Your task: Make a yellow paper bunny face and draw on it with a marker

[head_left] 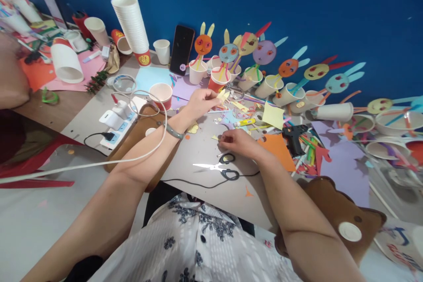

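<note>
My left hand (203, 102), a bangle on its wrist, pinches small pale yellow paper pieces (224, 95) above the scraps. Close to the table, my right hand (236, 142) has its fingers drawn together beside a small yellow scrap (214, 138); whether it grips that scrap is too small to tell. Black-handled scissors (215, 167) lie with parted blades just below my right hand. A yellow glue stick or marker (245, 122) and a yellow paper sheet (273, 116) lie beyond it.
Paper-cup rabbits (198, 70) line the blue wall. A cup stack (130, 24) and a phone (182, 49) stand behind. A power strip (120, 130) with a looping white cable is at left. A black glue gun (294, 139) lies at right. Another person's arm (13, 75) shows far left.
</note>
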Available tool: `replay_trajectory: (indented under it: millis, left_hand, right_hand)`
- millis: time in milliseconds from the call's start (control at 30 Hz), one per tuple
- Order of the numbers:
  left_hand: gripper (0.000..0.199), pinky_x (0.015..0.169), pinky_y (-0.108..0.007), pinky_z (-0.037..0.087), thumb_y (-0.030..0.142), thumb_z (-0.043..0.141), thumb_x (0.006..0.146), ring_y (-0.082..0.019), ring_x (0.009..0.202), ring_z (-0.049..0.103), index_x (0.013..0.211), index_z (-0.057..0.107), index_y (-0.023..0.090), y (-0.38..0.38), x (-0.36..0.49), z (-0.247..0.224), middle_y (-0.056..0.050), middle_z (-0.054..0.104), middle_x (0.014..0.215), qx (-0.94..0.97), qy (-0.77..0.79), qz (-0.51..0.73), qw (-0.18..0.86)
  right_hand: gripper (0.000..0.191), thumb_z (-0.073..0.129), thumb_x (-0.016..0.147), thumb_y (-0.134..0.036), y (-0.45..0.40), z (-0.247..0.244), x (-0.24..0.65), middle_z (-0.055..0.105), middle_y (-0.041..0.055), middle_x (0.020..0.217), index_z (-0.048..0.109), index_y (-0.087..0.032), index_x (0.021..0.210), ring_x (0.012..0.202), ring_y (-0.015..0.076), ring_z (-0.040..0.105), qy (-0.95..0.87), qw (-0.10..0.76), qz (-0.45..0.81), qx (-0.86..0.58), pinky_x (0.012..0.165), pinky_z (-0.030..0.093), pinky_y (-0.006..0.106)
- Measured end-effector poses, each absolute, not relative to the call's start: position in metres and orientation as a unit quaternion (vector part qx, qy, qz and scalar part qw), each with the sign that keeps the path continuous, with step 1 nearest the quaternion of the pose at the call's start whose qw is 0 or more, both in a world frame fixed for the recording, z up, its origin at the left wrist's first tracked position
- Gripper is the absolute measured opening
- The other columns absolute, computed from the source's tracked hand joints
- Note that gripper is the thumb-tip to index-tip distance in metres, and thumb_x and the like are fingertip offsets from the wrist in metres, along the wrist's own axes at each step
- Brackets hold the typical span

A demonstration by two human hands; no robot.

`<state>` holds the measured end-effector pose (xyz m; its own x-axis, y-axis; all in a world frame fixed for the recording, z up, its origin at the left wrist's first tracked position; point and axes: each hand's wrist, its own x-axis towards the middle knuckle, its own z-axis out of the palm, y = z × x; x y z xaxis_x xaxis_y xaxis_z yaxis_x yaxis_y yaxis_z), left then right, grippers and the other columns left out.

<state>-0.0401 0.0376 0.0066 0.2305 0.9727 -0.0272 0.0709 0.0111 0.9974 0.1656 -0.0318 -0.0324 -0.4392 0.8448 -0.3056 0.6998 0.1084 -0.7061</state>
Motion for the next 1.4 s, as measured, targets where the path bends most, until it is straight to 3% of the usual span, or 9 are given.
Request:
replay_trajectory:
  millis: [167, 267, 367, 533, 733, 900, 1033, 1200, 1400]
  left_hand:
    - [0.022, 0.057, -0.022, 0.04, 0.01, 0.069, 0.083, -0.006, 0.053, 0.051, 0.064, 0.06, 0.016, 0.037, -0.042, 0.008, 0.006, 0.058, 0.056, 0.569, 0.457, 0.418, 0.541]
    - [0.022, 0.058, -0.023, 0.041, 0.01, 0.068, 0.084, -0.006, 0.054, 0.051, 0.064, 0.06, 0.016, 0.037, -0.042, 0.008, 0.005, 0.058, 0.056, 0.574, 0.465, 0.415, 0.531]
    - [0.021, 0.06, -0.023, 0.042, 0.012, 0.068, 0.085, -0.007, 0.056, 0.053, 0.066, 0.061, 0.016, 0.037, -0.042, 0.009, 0.005, 0.059, 0.057, 0.574, 0.469, 0.413, 0.529]
    - [0.022, 0.06, -0.022, 0.042, 0.012, 0.068, 0.085, -0.006, 0.055, 0.052, 0.066, 0.059, 0.016, 0.036, -0.043, 0.012, 0.005, 0.059, 0.058, 0.581, 0.469, 0.423, 0.514]
    - [0.021, 0.059, -0.022, 0.04, 0.011, 0.068, 0.083, -0.007, 0.056, 0.05, 0.065, 0.057, 0.017, 0.039, -0.043, 0.007, 0.006, 0.056, 0.056, 0.601, 0.468, 0.43, 0.485]
    - [0.019, 0.066, -0.023, 0.042, 0.015, 0.066, 0.081, -0.009, 0.064, 0.052, 0.065, 0.056, 0.018, 0.041, -0.041, 0.0, 0.004, 0.059, 0.063, 0.632, 0.465, 0.452, 0.424]
    - [0.016, 0.07, -0.024, 0.043, 0.018, 0.064, 0.083, -0.011, 0.068, 0.054, 0.069, 0.057, 0.019, 0.033, -0.04, -0.001, 0.001, 0.063, 0.071, 0.652, 0.458, 0.469, 0.381]
    - [0.02, 0.071, -0.026, 0.041, 0.021, 0.065, 0.086, -0.013, 0.069, 0.054, 0.068, 0.056, 0.019, 0.028, -0.032, 0.0, 0.0, 0.063, 0.071, 0.687, 0.454, 0.453, 0.342]
    - [0.023, 0.065, -0.025, 0.041, 0.015, 0.064, 0.084, -0.011, 0.064, 0.055, 0.063, 0.054, 0.019, 0.017, -0.021, 0.005, 0.003, 0.057, 0.062, 0.687, 0.443, 0.394, 0.419]
  right_hand:
    - [0.022, 0.062, 0.084, -0.028, -0.026, -0.047, 0.163, 0.072, 0.0092, 0.092, 0.076, -0.018, 0.097, 0.074, 0.0202, 0.061, -0.762, 0.21, 0.278, -0.545, 0.074, 0.049, 0.035]
    - [0.028, 0.065, 0.084, -0.032, -0.025, -0.047, 0.163, 0.071, 0.0101, 0.095, 0.076, -0.017, 0.105, 0.072, 0.0198, 0.06, -0.741, 0.282, 0.259, -0.552, 0.075, 0.052, 0.039]
    - [0.03, 0.067, 0.087, -0.037, -0.031, -0.044, 0.157, 0.075, 0.0089, 0.101, 0.074, -0.02, 0.111, 0.078, 0.0193, 0.065, -0.703, 0.318, 0.359, -0.525, 0.077, 0.056, 0.039]
    - [0.04, 0.075, 0.083, -0.035, -0.039, -0.045, 0.138, 0.077, 0.0108, 0.113, 0.069, -0.02, 0.119, 0.094, 0.0204, 0.074, -0.599, 0.261, 0.602, -0.459, 0.085, 0.062, 0.04]
    - [0.044, 0.081, 0.077, -0.026, -0.022, -0.049, 0.123, 0.076, 0.0126, 0.118, 0.067, -0.02, 0.119, 0.102, 0.0227, 0.076, -0.494, 0.29, 0.692, -0.439, 0.1, 0.061, 0.047]
    - [0.043, 0.085, 0.07, -0.027, -0.015, -0.049, 0.12, 0.075, 0.0075, 0.118, 0.069, -0.024, 0.11, 0.112, 0.022, 0.073, -0.465, 0.388, 0.651, -0.458, 0.109, 0.057, 0.046]
    - [0.04, 0.084, 0.073, -0.037, -0.028, -0.044, 0.128, 0.076, 0.0094, 0.116, 0.072, -0.022, 0.107, 0.113, 0.0249, 0.072, -0.5, 0.329, 0.647, -0.473, 0.111, 0.054, 0.05]
    - [0.039, 0.079, 0.08, -0.04, -0.053, -0.034, 0.154, 0.073, 0.0099, 0.128, 0.073, -0.023, 0.115, 0.122, 0.0267, 0.067, -0.643, 0.331, 0.451, -0.524, 0.112, 0.052, 0.05]
    - [0.027, 0.067, 0.091, -0.03, -0.111, -0.034, 0.164, 0.071, 0.0162, 0.132, 0.077, -0.021, 0.114, 0.123, 0.0328, 0.067, -0.873, 0.147, 0.274, -0.376, 0.108, 0.054, 0.052]
